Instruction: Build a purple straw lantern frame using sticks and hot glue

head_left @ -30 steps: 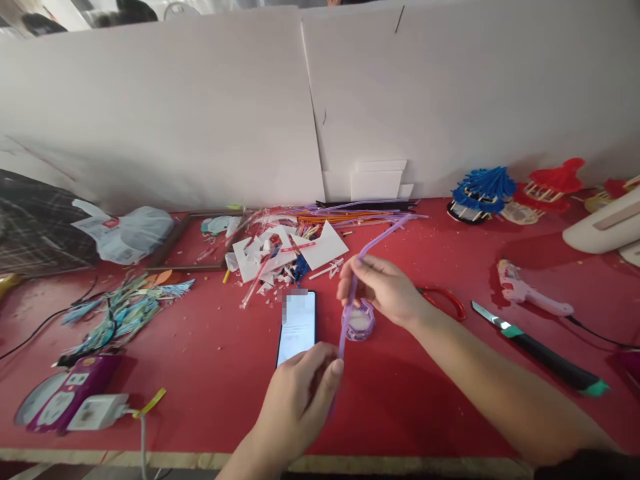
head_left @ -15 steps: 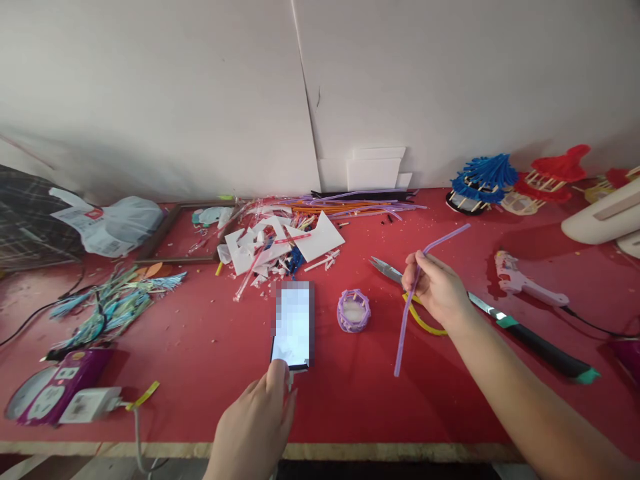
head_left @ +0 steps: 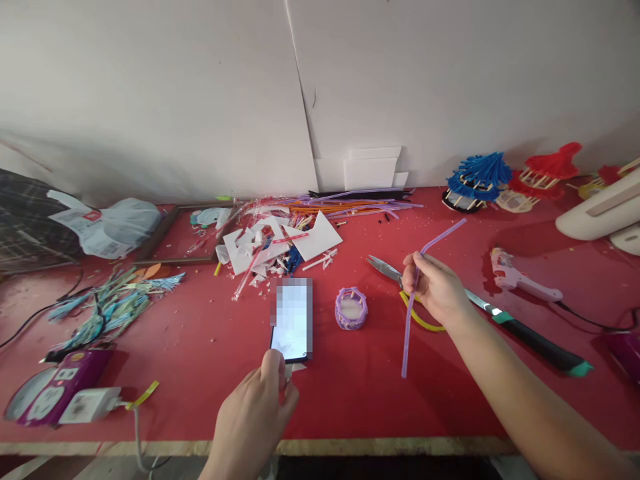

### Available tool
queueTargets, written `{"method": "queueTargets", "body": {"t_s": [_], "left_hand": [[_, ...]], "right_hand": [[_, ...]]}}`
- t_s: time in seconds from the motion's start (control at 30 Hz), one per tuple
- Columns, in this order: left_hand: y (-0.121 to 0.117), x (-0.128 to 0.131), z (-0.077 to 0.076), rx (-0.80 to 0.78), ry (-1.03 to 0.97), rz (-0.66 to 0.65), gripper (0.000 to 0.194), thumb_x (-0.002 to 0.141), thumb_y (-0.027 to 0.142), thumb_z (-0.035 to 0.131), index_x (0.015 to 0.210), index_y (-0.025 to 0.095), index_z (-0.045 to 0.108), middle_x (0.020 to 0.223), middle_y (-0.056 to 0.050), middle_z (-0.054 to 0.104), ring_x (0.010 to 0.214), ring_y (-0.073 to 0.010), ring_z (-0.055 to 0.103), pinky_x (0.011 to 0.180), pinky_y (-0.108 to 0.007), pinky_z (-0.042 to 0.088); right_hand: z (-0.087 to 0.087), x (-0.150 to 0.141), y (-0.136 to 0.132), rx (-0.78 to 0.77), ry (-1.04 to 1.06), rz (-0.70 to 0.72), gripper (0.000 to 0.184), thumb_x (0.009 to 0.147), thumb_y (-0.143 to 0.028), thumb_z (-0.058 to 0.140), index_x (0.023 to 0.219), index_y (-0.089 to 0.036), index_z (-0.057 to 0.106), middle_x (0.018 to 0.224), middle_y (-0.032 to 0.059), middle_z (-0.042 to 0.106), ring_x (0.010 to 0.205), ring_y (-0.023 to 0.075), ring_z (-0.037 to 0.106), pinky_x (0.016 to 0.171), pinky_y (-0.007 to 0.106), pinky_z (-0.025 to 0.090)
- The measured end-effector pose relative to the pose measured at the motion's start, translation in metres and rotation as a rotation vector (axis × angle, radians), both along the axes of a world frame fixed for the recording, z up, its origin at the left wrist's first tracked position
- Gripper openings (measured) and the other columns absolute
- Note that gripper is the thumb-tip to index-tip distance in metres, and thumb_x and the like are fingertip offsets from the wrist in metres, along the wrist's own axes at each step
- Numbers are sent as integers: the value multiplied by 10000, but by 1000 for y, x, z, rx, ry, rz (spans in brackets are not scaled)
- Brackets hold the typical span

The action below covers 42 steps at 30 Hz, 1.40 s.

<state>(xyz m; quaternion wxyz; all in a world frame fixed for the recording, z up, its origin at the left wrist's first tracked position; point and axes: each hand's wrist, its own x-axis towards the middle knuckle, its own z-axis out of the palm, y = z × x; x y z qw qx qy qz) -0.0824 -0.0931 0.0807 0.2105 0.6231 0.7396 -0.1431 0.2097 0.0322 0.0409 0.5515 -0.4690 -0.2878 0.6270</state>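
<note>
My right hand [head_left: 434, 283] pinches a long purple pipe cleaner [head_left: 407, 333], bent near the fingers, its lower end hanging over the red table. Beneath that hand lie scissors [head_left: 425, 322] with yellow handles, partly covered by it. A small round purple basket-like piece [head_left: 351, 310] with short pale sticks stands between my hands. My left hand [head_left: 255, 410] is closed at the near edge of a phone [head_left: 293, 327] with a lit, blurred screen. A small pale plug-like piece [head_left: 289, 371] shows at its fingertips; the rest is hidden.
A green-black handled knife [head_left: 543, 343] and a pink glue gun [head_left: 525, 280] lie right. Blue [head_left: 480, 183] and red [head_left: 550, 177] roofed models stand behind. Paper scraps [head_left: 265, 247] and pipe cleaners [head_left: 350, 203] lie at the back; a charger [head_left: 93, 405] sits left.
My left thumb has drawn back slightly from the phone's near edge. The purple pipe cleaner's lower end has swung a little to the right. The view has shifted slightly.
</note>
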Motion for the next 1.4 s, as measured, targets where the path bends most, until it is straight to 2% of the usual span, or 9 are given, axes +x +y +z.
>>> {"method": "queueTargets", "body": {"t_s": [0.37,0.73,0.87,1.03,1.13,1.2,1.23,1.3,1.4], "left_hand": [[-6,-2,-20,106,-34,-5,68,914,253,368,846,252,359,732,13,610,692,-213,655,561,-259,288],[-8,0,-24,139,-42,-8,81,934,274,397,860,253,372,696,15,603,693,-233,677,551,-273,297],[-13,0,-16,350,-111,-33,178,938,410,489,872,254,432,776,-8,642,748,-239,681,604,-292,402],[-11,14,-2,650,-507,-166,134,940,374,543,980,248,570,934,-56,678,882,-224,672,787,-303,515],[-3,36,8,538,-721,-123,257,958,333,547,1203,257,564,1205,-95,666,1102,-227,642,943,-314,506],[4,52,11,380,-884,-55,389,982,378,507,1355,267,497,1269,-108,645,1122,-225,637,931,-314,517],[8,59,10,306,-965,-30,438,988,410,484,1396,252,467,1209,-116,663,1080,-228,648,883,-312,529],[15,70,7,219,-1047,70,442,999,480,409,1327,206,522,886,-67,678,774,-192,641,636,-259,501],[21,73,-1,186,-998,99,385,998,491,369,1008,201,621,599,39,464,517,-127,407,490,-227,318]], "right_hand": [[-2,3,0,10,-17,-14,336,734,-516,792,793,-211,665,543,-34,592,481,107,518,472,237,393],[0,1,-2,-17,-23,-1,353,718,-529,798,790,-204,680,544,-31,587,471,104,518,446,227,407],[5,1,-5,-14,-43,11,378,696,-556,804,755,-194,712,628,0,620,533,121,571,439,229,431],[18,-4,-20,3,-108,68,375,724,-555,802,699,-185,753,577,-4,572,517,110,537,476,244,462],[29,-17,-38,48,-210,254,348,771,-544,772,748,-198,785,640,30,656,571,139,599,557,273,505],[33,-29,-52,114,-278,420,323,800,-538,745,798,-219,797,716,44,702,630,157,634,602,287,522],[34,-34,-57,147,-296,483,310,808,-532,738,822,-228,798,750,45,714,660,161,643,618,287,525],[32,-40,-63,170,-303,528,316,804,-539,735,837,-230,792,749,41,710,659,159,639,608,284,522],[20,-32,-57,116,-415,403,459,773,-665,686,803,-214,767,621,23,653,539,151,591,536,298,500]]}}
